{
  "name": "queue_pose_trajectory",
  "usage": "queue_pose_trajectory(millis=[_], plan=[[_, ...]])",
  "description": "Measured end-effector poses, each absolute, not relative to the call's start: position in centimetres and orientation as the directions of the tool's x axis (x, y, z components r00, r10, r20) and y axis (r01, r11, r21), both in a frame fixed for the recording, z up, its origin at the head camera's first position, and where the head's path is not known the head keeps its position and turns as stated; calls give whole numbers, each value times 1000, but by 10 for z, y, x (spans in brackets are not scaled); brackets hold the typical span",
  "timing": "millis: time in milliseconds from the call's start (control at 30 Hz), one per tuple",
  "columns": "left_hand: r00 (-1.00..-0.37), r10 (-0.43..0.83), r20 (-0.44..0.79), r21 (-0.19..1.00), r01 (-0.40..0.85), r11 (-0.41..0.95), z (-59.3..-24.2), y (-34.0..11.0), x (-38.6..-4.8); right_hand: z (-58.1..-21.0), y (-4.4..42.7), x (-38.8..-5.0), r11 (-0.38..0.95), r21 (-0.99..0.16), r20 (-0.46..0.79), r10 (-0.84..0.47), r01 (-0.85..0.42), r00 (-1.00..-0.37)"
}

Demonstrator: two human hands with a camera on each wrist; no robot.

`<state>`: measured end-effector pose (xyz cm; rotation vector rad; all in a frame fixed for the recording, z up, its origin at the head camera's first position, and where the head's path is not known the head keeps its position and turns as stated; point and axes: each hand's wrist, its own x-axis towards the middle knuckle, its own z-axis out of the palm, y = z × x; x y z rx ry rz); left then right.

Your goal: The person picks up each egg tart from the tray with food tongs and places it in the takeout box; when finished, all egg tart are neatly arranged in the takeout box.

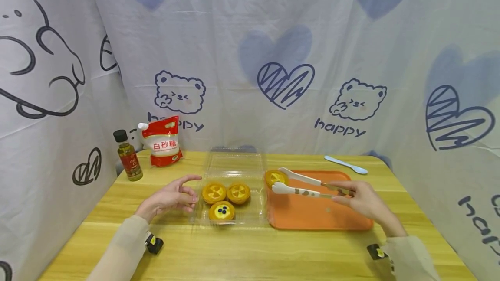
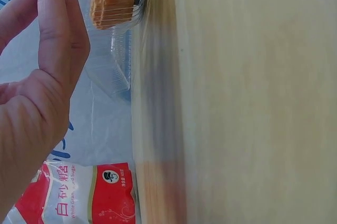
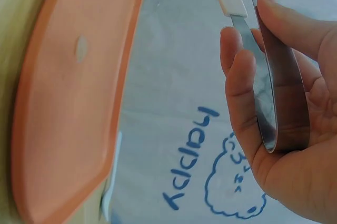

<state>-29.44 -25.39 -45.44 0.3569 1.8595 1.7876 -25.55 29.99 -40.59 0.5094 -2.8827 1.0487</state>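
My right hand (image 1: 365, 203) grips metal tongs (image 3: 287, 92) with white tips, the thumb on one arm and fingers curled round the other. The tips stand on either side of an egg-yellow tart (image 1: 276, 178), at the orange tray's (image 1: 320, 211) far left corner; whether they touch it is hard to tell. Left of the tray, a clear plastic clamshell box (image 1: 255, 211) stands with its lid up. Inside are two tarts with a sectioned top (image 1: 214, 193) and one blueberry tart (image 1: 222, 211). My left hand (image 1: 172, 196) is beside the box's left wall, index finger extended, holding nothing.
A red and white bag of white sugar (image 1: 165, 142) stands at the back left, with a dark-capped oil bottle (image 1: 130, 159) beside it. Behind the tray lies a light blue spoon (image 1: 347, 165). A printed curtain (image 1: 226, 112) hangs round the wooden table (image 1: 250, 255).
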Motion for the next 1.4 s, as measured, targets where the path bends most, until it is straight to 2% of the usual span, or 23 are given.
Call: queue_pose_trajectory(millis=[367, 700, 867, 1400], plan=[[-826, 532, -187, 982, -166, 87, -455, -254, -295, -400, 283, -255, 699, -603, 175, -354, -384, -919], [-826, 532, -185, 983, -165, 86, -453, -253, -295, -396, 270, -263, 669, -637, 116, -408, -383, -906], [-820, 544, -179, 983, -163, 78, -453, -252, -295, -393, 264, -267, 683, -615, 82, -442, -394, -893], [-830, 521, -197, 980, -176, 90, -453, -253, -294, -374, 237, -277, 666, -524, 14, -617, -531, -787]])
